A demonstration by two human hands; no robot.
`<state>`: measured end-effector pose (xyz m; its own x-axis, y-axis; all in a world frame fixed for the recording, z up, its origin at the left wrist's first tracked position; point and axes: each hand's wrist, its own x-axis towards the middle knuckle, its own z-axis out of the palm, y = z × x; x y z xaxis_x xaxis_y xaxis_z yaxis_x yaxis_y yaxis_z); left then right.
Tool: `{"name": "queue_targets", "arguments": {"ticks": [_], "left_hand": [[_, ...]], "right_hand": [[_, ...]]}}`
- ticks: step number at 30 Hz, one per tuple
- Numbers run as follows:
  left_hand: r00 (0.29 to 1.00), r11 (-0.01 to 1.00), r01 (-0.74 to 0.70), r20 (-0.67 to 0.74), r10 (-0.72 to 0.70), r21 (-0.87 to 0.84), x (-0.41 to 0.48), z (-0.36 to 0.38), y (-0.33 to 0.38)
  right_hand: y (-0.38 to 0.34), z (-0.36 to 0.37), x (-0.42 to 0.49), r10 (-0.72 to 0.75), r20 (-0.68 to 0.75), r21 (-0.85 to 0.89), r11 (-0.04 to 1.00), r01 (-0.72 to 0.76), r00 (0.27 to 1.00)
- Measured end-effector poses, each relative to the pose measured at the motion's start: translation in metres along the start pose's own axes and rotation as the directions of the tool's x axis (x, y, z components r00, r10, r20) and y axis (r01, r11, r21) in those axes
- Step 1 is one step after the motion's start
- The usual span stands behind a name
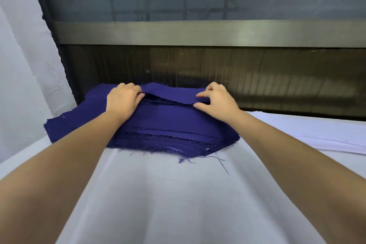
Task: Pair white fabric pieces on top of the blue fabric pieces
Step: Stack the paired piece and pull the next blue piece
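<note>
A thick stack of blue fabric pieces [158, 123] with frayed edges lies on the white-covered table, ahead of me and a little left. The top blue piece [170, 93] is lifted at its far part. My left hand [123, 98] pinches its left end and my right hand [214, 98] pinches its right end, thumbs under the lifted edge. A flat pile of white fabric pieces [320, 134] lies to the right of the blue stack.
White cloth [168, 194] covers the table in front of me. A dark metal frame with a glass panel [198, 33] runs behind the stacks. A white curtain [21, 65] hangs at the left. Loose blue threads trail from the stack's near edge.
</note>
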<state>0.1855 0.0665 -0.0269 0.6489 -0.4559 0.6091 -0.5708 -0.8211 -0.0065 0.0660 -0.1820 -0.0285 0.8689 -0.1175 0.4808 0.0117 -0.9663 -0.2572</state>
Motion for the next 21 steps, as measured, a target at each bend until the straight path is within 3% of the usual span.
{"name": "queue_targets", "arguments": {"ticks": [3,6,10,18,21], "left_hand": [[0.999,0.999,-0.040,-0.031,0.041,0.009,0.000,-0.003,0.005],[0.996,0.996,-0.085,-0.026,0.086,0.041,-0.003,-0.005,0.007],[0.995,0.994,-0.104,-0.002,0.104,0.043,-0.010,-0.006,0.007],[0.989,0.984,-0.148,0.019,0.147,0.096,-0.018,-0.009,0.022],[0.988,0.981,-0.153,0.024,0.152,0.119,-0.021,-0.013,0.028]], "right_hand": [[-0.011,0.005,0.000,-0.028,-0.072,-0.033,0.999,0.026,0.997],[-0.017,0.002,0.000,0.066,-0.135,0.113,0.992,-0.051,0.989],[-0.014,-0.011,-0.004,0.164,-0.140,0.170,0.976,-0.139,0.977],[-0.002,-0.033,-0.053,0.152,-0.157,0.212,0.970,-0.117,0.976],[0.009,-0.042,-0.070,0.192,-0.181,0.307,0.943,-0.130,0.964]]}}
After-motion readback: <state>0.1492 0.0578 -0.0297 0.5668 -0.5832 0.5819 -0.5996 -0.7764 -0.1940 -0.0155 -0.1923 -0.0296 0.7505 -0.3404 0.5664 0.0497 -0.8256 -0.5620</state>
